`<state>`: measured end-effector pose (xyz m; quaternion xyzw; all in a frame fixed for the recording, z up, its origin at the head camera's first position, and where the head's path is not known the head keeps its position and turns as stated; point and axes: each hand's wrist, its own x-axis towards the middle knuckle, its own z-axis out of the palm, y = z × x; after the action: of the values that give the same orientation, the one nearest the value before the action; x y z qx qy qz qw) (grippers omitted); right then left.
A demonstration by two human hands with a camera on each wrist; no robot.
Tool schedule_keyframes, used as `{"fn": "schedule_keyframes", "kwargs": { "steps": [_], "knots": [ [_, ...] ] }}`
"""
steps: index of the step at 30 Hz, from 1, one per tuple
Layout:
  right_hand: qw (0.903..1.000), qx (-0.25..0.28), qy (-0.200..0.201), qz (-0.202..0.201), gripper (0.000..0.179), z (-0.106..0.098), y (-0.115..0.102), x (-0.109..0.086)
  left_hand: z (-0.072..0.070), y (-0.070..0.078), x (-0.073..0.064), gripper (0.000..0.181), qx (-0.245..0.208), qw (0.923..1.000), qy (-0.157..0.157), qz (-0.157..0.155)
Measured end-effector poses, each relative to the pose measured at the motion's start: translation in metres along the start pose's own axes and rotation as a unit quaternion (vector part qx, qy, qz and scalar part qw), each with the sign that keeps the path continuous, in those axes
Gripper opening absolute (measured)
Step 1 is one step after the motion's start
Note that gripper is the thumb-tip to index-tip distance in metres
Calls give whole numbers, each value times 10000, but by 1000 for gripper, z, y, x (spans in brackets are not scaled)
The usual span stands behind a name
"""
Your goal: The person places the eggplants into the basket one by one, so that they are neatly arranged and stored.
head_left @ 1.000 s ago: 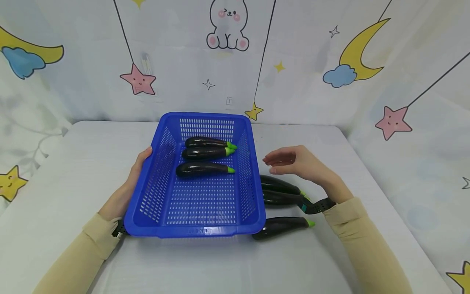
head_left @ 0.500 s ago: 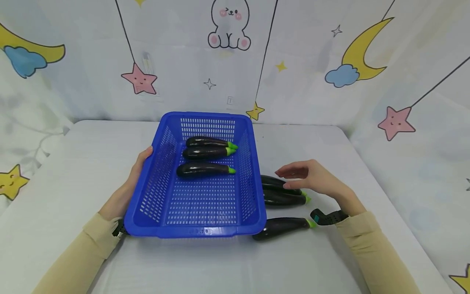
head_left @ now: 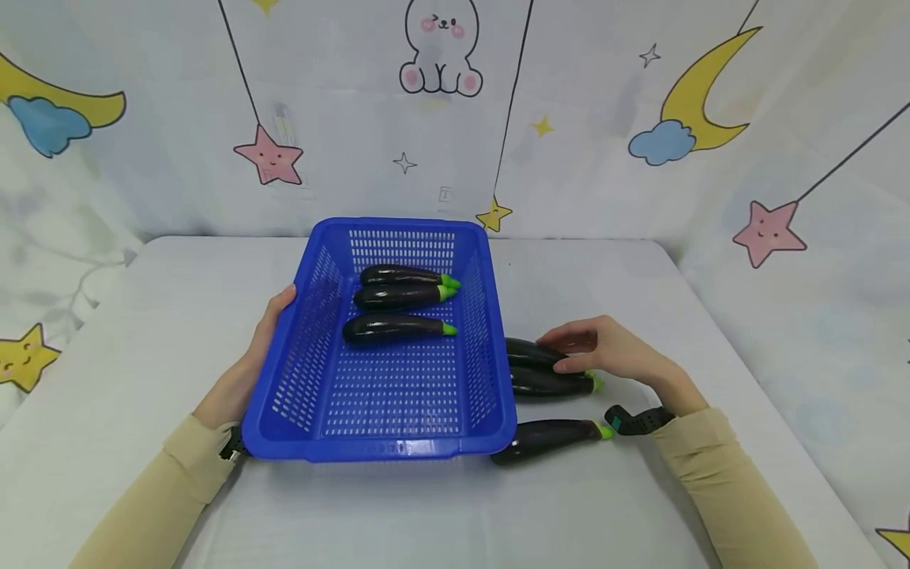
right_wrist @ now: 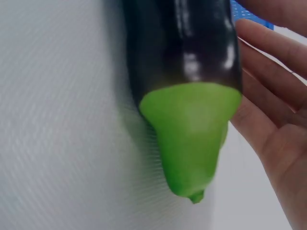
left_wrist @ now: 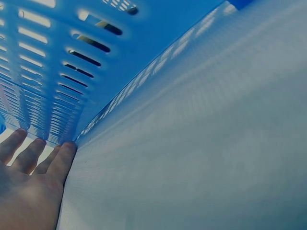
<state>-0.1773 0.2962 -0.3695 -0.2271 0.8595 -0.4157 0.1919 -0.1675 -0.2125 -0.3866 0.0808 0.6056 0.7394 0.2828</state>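
Note:
A blue plastic basket stands tilted toward the camera, with three eggplants lying in it. My left hand touches its left side; in the left wrist view the straight fingers meet the outer wall, thumb hidden. Right of the basket, my right hand is over the farther eggplant of a side-by-side pair, fingers beyond it and thumb on the near side. The nearer eggplant of the pair lies just below the thumb. One eggplant's green cap fills the right wrist view, beside loosely extended fingers.
Another eggplant lies closer to the person, its left end partly behind the basket's corner. All this is on a white-covered table. Behind the table hangs a white curtain printed with stars, moons and a bear.
My right hand has moved right and down, from above the table beside the basket to the farther eggplant. My left hand and the basket have stayed in place.

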Motion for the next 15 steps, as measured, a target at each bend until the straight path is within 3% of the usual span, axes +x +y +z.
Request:
{"fn": "schedule_keyframes", "kwargs": {
  "steps": [15],
  "knots": [
    [9991, -383, 147, 40, 43, 4, 11, 5, 1, 1, 1, 81, 51, 9999, 45, 84]
  ]
}}
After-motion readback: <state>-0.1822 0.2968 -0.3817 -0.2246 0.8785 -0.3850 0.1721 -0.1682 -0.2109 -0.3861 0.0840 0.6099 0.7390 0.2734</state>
